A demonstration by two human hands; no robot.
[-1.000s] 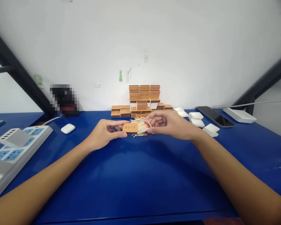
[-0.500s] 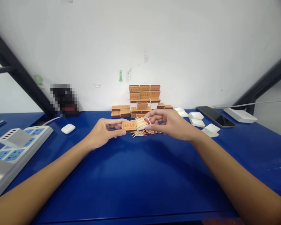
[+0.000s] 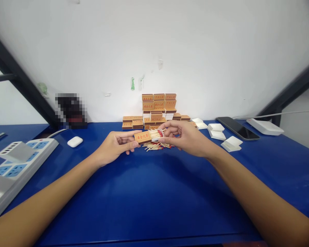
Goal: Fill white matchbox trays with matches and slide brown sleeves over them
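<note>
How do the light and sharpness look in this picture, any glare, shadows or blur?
All in the head view: soft sheen on the glossy blue tabletop; a dim shadow below the bare right hand; square pixelation over the dark object at left; small, soft print on the stacked orange-brown cardboard matchboxes.

Bright, diffuse light is spread over the table [image 3: 134,202], with a soft sheen near its middle and a shadow beside the right forearm [image 3: 237,178]. Toward its side edges, shapes are stretched by wide-angle distortion. Near its far left corner, a dark object [image 3: 71,110] is masked by coarse pixels. Lettering on the held matchbox [image 3: 142,137] is slightly softened.
</note>
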